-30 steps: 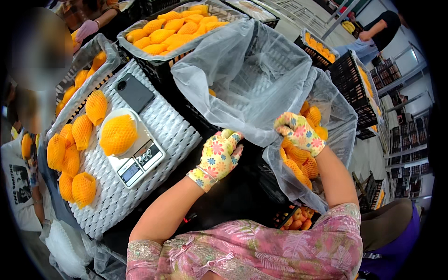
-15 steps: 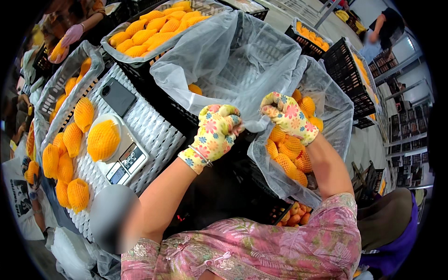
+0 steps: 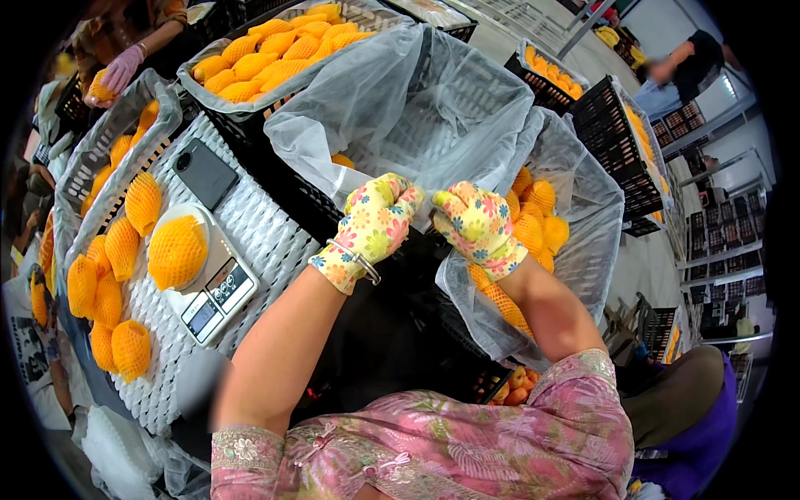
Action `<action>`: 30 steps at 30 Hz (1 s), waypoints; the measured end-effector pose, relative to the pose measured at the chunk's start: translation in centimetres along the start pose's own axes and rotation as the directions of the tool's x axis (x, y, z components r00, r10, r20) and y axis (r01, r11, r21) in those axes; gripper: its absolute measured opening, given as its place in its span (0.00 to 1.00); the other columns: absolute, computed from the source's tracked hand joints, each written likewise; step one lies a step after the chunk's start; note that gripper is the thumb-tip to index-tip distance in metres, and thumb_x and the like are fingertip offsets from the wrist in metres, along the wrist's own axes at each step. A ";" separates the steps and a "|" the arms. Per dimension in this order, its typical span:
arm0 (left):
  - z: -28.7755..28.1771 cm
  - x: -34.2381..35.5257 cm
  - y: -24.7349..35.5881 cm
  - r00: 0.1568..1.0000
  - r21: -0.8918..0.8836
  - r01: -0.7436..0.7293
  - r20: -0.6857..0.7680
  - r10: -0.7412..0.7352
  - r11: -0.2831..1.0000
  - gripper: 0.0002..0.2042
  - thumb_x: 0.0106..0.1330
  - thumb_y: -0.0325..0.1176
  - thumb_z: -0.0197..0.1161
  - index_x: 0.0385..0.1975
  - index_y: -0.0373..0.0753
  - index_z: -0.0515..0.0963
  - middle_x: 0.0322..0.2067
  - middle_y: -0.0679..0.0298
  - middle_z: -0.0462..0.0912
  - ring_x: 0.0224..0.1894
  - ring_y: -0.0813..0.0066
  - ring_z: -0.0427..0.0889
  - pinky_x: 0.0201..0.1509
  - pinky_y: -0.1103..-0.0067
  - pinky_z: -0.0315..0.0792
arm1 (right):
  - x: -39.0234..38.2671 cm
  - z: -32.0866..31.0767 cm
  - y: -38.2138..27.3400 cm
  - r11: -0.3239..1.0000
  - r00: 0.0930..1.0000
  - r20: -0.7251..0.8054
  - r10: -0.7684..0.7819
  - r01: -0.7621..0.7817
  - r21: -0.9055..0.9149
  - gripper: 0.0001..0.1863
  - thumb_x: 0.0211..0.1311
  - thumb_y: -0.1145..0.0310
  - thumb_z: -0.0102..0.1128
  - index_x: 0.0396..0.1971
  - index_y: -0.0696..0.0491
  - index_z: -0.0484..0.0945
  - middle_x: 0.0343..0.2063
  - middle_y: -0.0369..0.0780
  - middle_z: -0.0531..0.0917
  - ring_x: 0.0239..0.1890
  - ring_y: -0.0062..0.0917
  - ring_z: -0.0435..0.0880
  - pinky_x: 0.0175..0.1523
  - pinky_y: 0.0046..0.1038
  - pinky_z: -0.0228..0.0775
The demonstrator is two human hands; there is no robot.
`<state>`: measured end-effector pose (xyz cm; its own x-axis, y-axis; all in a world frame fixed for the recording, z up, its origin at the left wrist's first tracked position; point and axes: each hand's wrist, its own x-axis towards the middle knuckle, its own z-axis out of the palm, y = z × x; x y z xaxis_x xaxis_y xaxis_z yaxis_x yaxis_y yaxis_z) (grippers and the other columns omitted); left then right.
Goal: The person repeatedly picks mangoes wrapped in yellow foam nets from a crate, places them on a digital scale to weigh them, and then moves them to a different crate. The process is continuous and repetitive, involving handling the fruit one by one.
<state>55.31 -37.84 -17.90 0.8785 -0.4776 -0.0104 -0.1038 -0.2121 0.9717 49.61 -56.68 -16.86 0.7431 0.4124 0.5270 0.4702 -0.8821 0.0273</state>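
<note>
My left hand [image 3: 375,223], in a flowered glove with a bracelet at the wrist, is closed on the near edge of a clear plastic liner [image 3: 367,117]. Close beside it, my right hand [image 3: 482,229], gloved alike, also grips that edge with curled fingers. The liner lines a black crate, and a bit of orange netted fruit [image 3: 342,161] shows inside it. Right of this, partly behind my right hand and forearm, a second lined crate [image 3: 604,187] holds several fruits in orange foam nets [image 3: 542,196].
At left, a woven white surface [image 3: 275,242] bears a digital scale [image 3: 237,287] with a netted fruit [image 3: 178,252], a dark phone [image 3: 205,172] and several netted fruits [image 3: 107,296]. A full crate [image 3: 250,108] stands behind. A co-worker's gloved hand [image 3: 123,68] holds a netted fruit.
My hands have come closer together, the right one moving left and slightly down. The stretch of liner between them has shortened. The view has shifted slightly.
</note>
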 end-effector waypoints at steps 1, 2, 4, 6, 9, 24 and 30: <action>-0.2 -0.2 0.0 1.000 0.045 -0.017 0.022 0.016 0.999 0.11 0.68 0.35 0.58 0.37 0.32 0.78 0.27 0.66 0.79 0.31 0.79 0.75 0.36 0.80 0.69 | -0.1 0.4 0.4 1.000 1.000 -0.013 0.015 -0.015 0.024 0.08 0.48 0.65 0.64 0.29 0.47 0.75 0.25 0.36 0.74 0.24 0.31 0.78 0.26 0.32 0.70; -0.5 -0.4 0.3 0.999 0.089 -0.033 0.042 0.029 0.995 0.11 0.68 0.36 0.58 0.37 0.32 0.78 0.27 0.66 0.79 0.31 0.79 0.75 0.35 0.80 0.69 | -0.1 0.1 0.3 1.000 1.000 -0.011 0.003 -0.003 0.028 0.09 0.48 0.66 0.64 0.30 0.47 0.76 0.26 0.36 0.75 0.25 0.32 0.79 0.26 0.33 0.70; -1.0 -1.2 1.2 0.991 0.187 -0.135 0.032 0.131 0.973 0.09 0.64 0.34 0.60 0.37 0.35 0.79 0.28 0.61 0.79 0.32 0.66 0.78 0.39 0.74 0.70 | -0.4 -1.1 -0.2 0.999 1.000 -0.007 -0.019 0.019 0.034 0.09 0.48 0.66 0.64 0.31 0.47 0.77 0.28 0.35 0.76 0.26 0.32 0.80 0.27 0.33 0.71; -1.4 -1.7 0.3 0.948 0.269 -0.312 0.026 0.317 0.911 0.10 0.60 0.35 0.61 0.37 0.37 0.80 0.31 0.56 0.81 0.38 0.54 0.80 0.46 0.66 0.70 | -1.2 -2.6 -0.3 0.985 0.993 0.104 -0.063 0.045 0.166 0.10 0.48 0.67 0.64 0.33 0.47 0.78 0.30 0.35 0.78 0.28 0.33 0.80 0.29 0.33 0.71; -0.7 -3.7 0.5 0.830 0.409 -0.515 0.021 0.557 0.753 0.16 0.51 0.28 0.64 0.43 0.43 0.78 0.44 0.62 0.78 0.47 0.58 0.74 0.54 0.66 0.65 | -3.6 -3.6 -1.0 0.958 0.968 0.224 -0.108 0.042 0.284 0.07 0.51 0.67 0.60 0.32 0.47 0.79 0.29 0.35 0.78 0.27 0.33 0.80 0.31 0.34 0.73; 1.5 -7.0 -2.0 0.699 0.559 -0.692 0.360 0.618 0.456 0.24 0.52 0.32 0.61 0.52 0.35 0.73 0.47 0.53 0.74 0.49 0.55 0.75 0.52 0.66 0.70 | -0.3 -5.1 -3.7 0.993 0.805 0.589 -0.074 0.006 0.117 0.09 0.53 0.62 0.58 0.19 0.49 0.79 0.20 0.41 0.79 0.27 0.38 0.81 0.33 0.41 0.71; -1.5 -11.1 -4.9 0.672 0.384 -0.705 0.629 0.391 0.595 0.14 0.67 0.37 0.51 0.49 0.39 0.70 0.37 0.62 0.76 0.38 0.62 0.77 0.42 0.74 0.71 | 7.2 -4.9 -2.9 0.928 0.842 0.539 0.015 -0.212 0.306 0.12 0.57 0.58 0.62 0.32 0.51 0.83 0.29 0.44 0.83 0.35 0.38 0.82 0.42 0.36 0.74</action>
<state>46.78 -30.29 -22.19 0.2569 -0.9401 0.2243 -0.8608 -0.1171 0.4953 51.30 -52.26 -9.01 0.8894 0.4569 -0.0132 0.4246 -0.8365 -0.3464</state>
